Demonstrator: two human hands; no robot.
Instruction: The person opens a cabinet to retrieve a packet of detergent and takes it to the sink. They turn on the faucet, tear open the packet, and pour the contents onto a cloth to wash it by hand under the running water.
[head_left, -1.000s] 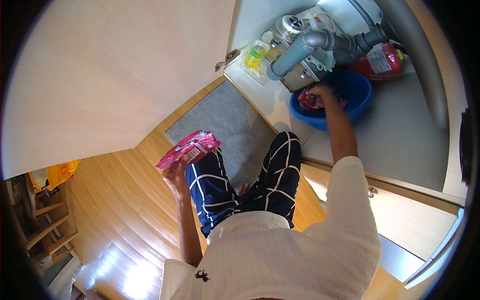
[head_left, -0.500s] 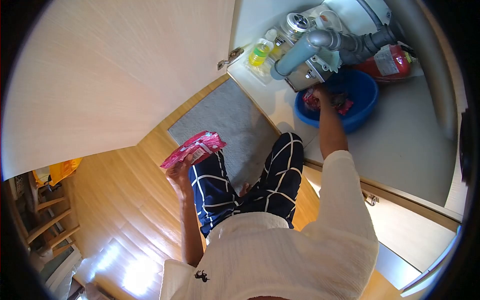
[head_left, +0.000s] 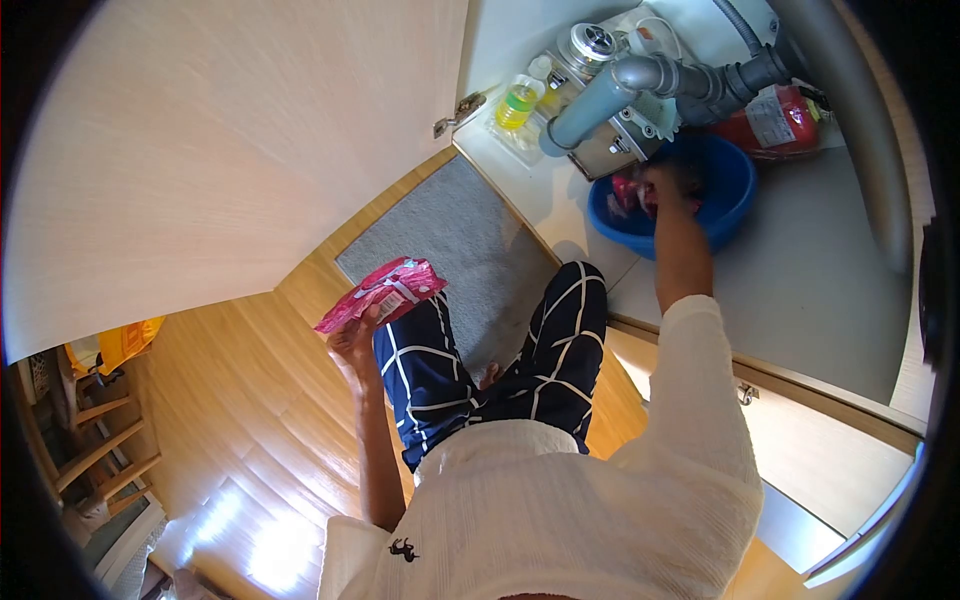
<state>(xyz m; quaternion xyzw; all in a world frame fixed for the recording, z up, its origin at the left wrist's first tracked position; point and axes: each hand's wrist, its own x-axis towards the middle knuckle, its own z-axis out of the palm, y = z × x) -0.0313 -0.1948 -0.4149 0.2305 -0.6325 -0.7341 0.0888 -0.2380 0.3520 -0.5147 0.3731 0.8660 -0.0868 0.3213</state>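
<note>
My left hand (head_left: 354, 345) is closed on the lower edge of a pink-red plastic packet (head_left: 388, 290), held above my left knee. Inside the cabinet, my right hand (head_left: 664, 184) reaches down into a blue basin (head_left: 727, 215). Red packaging (head_left: 628, 192) lies in the basin beside that hand. Motion blurs the right fingers, so whether they grip anything does not show.
Grey drain pipes (head_left: 600, 108) hang over a metal case (head_left: 607, 150) behind the basin. A red fire extinguisher (head_left: 790, 122) lies at the back right, and a yellow-green bottle (head_left: 517, 104) stands left. The open cabinet door (head_left: 250, 130) fills the upper left.
My right hand has shifted slightly to the right within the basin, and the red packaging there lies differently. My left hand and its packet have moved slightly left.
</note>
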